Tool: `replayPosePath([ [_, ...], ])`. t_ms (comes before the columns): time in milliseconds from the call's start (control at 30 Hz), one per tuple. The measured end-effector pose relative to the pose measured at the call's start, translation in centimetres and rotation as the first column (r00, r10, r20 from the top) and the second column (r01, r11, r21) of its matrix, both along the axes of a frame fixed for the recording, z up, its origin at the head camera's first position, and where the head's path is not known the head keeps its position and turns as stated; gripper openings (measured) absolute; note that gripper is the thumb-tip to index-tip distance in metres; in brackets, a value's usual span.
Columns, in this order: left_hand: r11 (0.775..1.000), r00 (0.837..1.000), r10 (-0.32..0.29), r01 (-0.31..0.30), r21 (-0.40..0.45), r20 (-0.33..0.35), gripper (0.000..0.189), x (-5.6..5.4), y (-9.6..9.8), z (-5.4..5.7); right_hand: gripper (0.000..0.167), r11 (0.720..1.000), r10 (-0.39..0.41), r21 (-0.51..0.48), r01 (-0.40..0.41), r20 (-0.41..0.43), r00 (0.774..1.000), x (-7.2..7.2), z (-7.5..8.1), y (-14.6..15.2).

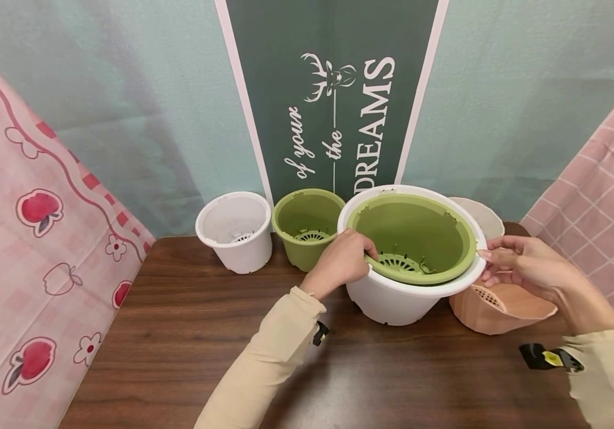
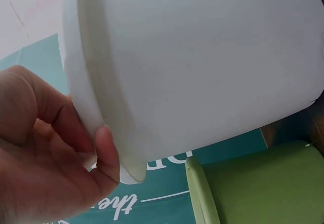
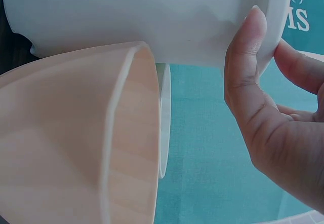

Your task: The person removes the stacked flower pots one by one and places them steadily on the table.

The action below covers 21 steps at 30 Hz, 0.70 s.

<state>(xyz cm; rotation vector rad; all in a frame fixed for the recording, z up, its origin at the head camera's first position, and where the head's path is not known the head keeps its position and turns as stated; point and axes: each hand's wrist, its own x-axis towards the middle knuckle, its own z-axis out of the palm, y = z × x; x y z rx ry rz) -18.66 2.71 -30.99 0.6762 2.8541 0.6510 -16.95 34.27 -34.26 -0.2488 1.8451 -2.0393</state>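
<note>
A large white flower pot (image 1: pixel 392 301) stands on the table with a green flower pot (image 1: pixel 419 223) nested inside, its slotted bottom visible. At the near left rim, my left hand (image 1: pixel 343 256) grips the edge, its fingertips curling over the green pot's lip. In the left wrist view, a finger of the left hand (image 2: pixel 55 143) bends under the white rim from outside. My right hand (image 1: pixel 526 268) pinches the white rim on the right, thumb on its edge. The right wrist view has the right hand (image 3: pixel 273 107) with one finger against the white outer wall.
A smaller white pot (image 1: pixel 239 253) and a smaller green pot (image 1: pixel 304 253) stand to the left on the brown wooden table (image 1: pixel 178 339). An orange pot (image 1: pixel 489 316) sits close by the white one on the right, below my right hand. A pale rim (image 1: pixel 480 217) shows behind.
</note>
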Motion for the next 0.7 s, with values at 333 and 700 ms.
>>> replayPosePath([
  [333,1.000,1.000,-0.019,0.019,-0.007,-0.011,0.031,0.04,-0.08,-0.09,0.015,1.000,0.005,0.007,-0.005,-0.007,1.000,-0.04,-0.15,0.09],
  [700,0.999,0.999,0.044,-0.044,0.027,-0.017,0.030,0.36,0.19,-0.23,0.014,1.000,0.002,0.011,-0.002,-0.007,1.000,-0.05,-0.23,0.04],
])
